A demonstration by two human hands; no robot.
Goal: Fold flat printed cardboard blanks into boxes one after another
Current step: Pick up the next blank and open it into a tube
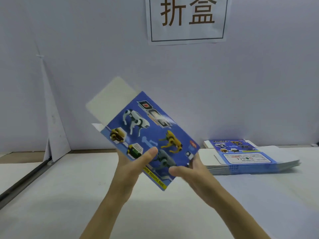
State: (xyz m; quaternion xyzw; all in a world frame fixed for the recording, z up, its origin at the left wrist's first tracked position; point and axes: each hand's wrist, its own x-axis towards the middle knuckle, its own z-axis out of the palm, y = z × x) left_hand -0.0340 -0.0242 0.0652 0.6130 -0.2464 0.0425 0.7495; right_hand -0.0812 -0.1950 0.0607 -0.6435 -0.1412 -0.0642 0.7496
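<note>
Stack of blanks [248,157] right, wall sign [187,19]

Light: bright, even, diffuse; cool bluish cast on the plain white wall [86,49].
Glare: pale sheen on the upper part of the blue printed cardboard blank [146,135].
Blur: right hand [189,171] and blank edges motion-smeared.
Shadows: faint and soft on the white table [69,195].

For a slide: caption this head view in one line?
Left hand and right hand hold a blue blank above the table; stack of blanks at right.
</note>
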